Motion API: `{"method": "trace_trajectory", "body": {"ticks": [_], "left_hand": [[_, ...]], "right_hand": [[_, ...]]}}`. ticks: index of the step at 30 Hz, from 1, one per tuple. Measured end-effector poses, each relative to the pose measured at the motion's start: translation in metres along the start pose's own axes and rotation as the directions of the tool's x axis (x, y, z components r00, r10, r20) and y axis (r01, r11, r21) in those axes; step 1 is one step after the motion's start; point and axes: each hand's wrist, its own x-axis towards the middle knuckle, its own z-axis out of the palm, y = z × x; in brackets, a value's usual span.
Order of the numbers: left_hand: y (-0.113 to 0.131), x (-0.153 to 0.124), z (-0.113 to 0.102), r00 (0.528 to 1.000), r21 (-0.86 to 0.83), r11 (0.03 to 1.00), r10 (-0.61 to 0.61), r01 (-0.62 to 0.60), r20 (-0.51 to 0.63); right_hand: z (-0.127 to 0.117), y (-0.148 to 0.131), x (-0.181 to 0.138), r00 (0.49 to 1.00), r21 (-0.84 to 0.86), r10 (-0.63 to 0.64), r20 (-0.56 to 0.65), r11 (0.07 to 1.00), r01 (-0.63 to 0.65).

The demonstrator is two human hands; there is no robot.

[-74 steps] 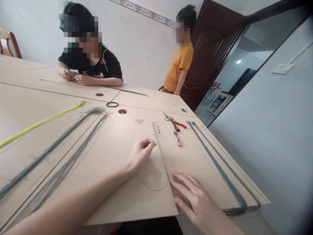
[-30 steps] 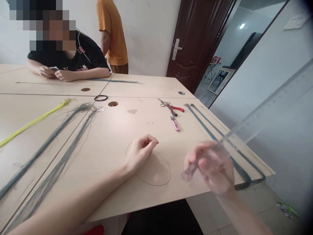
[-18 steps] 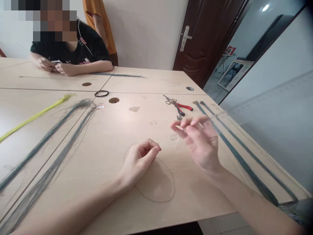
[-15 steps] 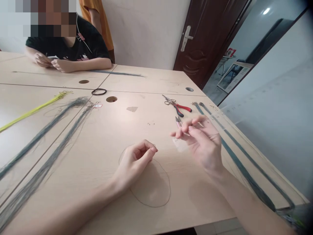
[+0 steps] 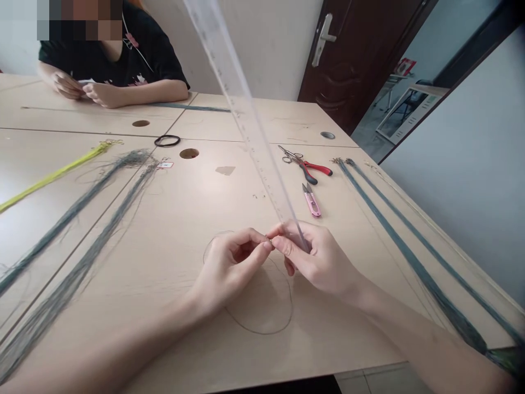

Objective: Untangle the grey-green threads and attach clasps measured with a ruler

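Note:
My left hand (image 5: 229, 265) rests on the table, its fingers pinched on the end of a thin dark cord (image 5: 262, 327) that loops on the tabletop below it. My right hand (image 5: 318, 257) is closed on the lower end of a long clear ruler (image 5: 241, 117), which slants up and away to the upper left. The fingertips of both hands touch at the cord's end, above the loop.
Pink snips (image 5: 311, 201) and red-handled pliers with small scissors (image 5: 305, 166) lie beyond my hands. Grey cord bundles (image 5: 77, 241) and a yellow cord (image 5: 53, 175) stretch at left, two more grey bundles (image 5: 414, 262) at right. A seated person (image 5: 110, 71) works at the far side. The table edge (image 5: 287, 372) is close.
My right hand lifted the ruler off the table, swung it through the air, and has now come in to meet my left hand, ruler pointing up-left. My left hand stayed pinched on the cord.

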Motion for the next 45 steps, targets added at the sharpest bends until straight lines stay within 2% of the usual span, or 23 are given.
{"method": "trace_trajectory", "body": {"ticks": [12,19,27,33,38,42,45], "left_hand": [[0.002,0.0,0.001,1.0,0.108,0.994,-0.001,0.002,-0.013],[0.0,0.0,0.001,1.0,0.102,0.995,0.005,-0.003,-0.018],[0.001,0.001,0.002,0.998,0.08,0.996,-0.037,0.041,-0.047],[0.002,0.0,0.004,0.999,0.11,0.994,-0.02,0.025,-0.048],[0.0,0.001,0.003,0.997,0.135,0.99,-0.02,0.03,-0.073],[-0.001,0.003,0.002,0.992,0.055,0.998,-0.004,0.011,-0.125],[0.0,0.001,0.0,0.994,-0.026,0.999,0.027,-0.03,-0.109]], "right_hand": [[0.0,0.001,-0.001,0.999,-0.165,0.031,-0.026,0.986,-0.035],[0.0,0.001,0.0,0.997,-0.299,-0.051,-0.057,0.954,0.032],[0.0,0.001,0.001,0.993,-0.329,-0.113,-0.045,0.94,0.092],[0.002,0.007,0.002,0.965,-0.425,-0.258,-0.05,0.88,0.213],[0.003,0.009,0.002,0.958,-0.47,-0.286,-0.026,0.849,0.241],[-0.003,0.003,-0.001,0.967,-0.4,-0.244,-0.077,0.896,0.194],[-0.008,-0.005,-0.005,0.976,-0.142,-0.173,-0.131,0.978,0.154]]}}
